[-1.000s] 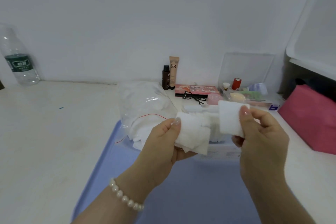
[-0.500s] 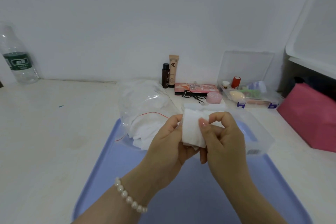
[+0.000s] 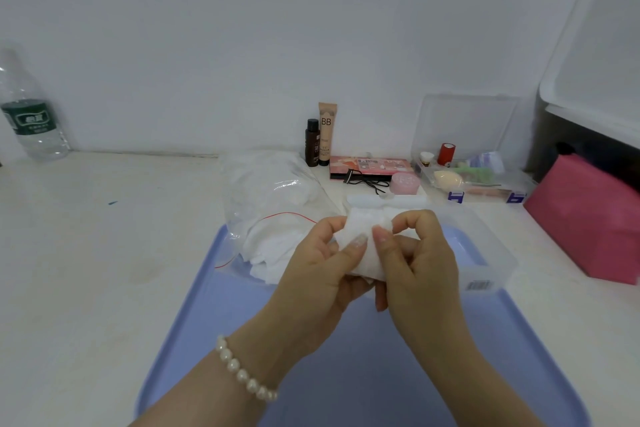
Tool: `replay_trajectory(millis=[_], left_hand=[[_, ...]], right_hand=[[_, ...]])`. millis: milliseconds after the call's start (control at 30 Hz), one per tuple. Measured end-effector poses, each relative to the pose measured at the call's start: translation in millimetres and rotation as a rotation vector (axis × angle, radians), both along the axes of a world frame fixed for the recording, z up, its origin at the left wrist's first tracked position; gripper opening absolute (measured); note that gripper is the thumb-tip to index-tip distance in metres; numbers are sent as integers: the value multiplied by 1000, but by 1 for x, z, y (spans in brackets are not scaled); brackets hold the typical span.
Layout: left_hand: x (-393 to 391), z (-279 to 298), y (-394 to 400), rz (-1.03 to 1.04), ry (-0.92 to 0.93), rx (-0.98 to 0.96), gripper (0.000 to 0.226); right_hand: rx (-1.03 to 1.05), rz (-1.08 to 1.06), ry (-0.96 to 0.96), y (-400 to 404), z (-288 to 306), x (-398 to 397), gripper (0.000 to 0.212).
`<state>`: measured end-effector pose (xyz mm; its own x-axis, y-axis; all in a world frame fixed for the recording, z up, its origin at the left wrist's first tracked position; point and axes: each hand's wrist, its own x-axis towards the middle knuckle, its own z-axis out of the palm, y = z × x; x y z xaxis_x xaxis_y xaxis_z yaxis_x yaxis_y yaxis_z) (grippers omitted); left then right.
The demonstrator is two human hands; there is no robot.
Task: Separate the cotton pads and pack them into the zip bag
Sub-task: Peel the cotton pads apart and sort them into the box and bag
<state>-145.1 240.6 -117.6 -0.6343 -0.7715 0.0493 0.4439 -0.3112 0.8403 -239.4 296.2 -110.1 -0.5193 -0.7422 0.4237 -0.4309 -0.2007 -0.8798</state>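
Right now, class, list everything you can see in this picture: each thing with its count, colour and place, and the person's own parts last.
cotton pads: small stack, white, held between both hands above the tray
zip bag: one, clear with a red strip, holding white pads, at the tray's far-left corner
tray: one, light blue, on the table under the hands
clear box: one, open, on the tray behind the hands
water bottle: one, clear, green label, far left by the wall
brown bottle: one, by the wall
BB tube: one, beige, beside it
palette: one, pink
pink jar: one
organiser box: one, clear, holding small items
pouch: one, pink, far right
pearl bracelet: one, white, left wrist
left hand: grips the pads
right hand: pinches the top pad
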Motion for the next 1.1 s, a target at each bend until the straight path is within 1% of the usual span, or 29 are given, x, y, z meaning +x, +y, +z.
replay_trajectory(millis=[100, 167, 233, 300, 433, 600, 767, 833, 1000, 1100], left_hand=[[0, 2, -3, 8, 61, 78, 29], [2, 6, -6, 8, 117, 118, 38], [3, 8, -6, 5, 152, 133, 45], [4, 9, -5, -7, 161, 127, 47], [4, 7, -5, -24, 118, 78, 43], [5, 5, -6, -53, 100, 64, 42], [4, 4, -5, -89, 86, 69, 45], [4, 4, -7, -91, 78, 75, 44], [5, 1, -10, -109, 92, 79, 48], [6, 2, -10, -141, 87, 61, 48]], right_hand=[[-40, -86, -10, -1, -2, -3, 23], [-107, -137, -30, 0, -3, -7, 24], [-189, -170, -30, 2, -2, -7, 20], [-210, -134, -30, 4, 1, -3, 13], [-99, -39, -78, 2, 1, 0, 16], [-88, 40, -259, 1, 2, -5, 22], [-103, 55, -174, 3, 4, -2, 31], [-101, 64, -161, 4, 4, -2, 32], [-113, 75, -133, 4, 2, -2, 23], [-110, 57, -51, 2, 0, -1, 21]])
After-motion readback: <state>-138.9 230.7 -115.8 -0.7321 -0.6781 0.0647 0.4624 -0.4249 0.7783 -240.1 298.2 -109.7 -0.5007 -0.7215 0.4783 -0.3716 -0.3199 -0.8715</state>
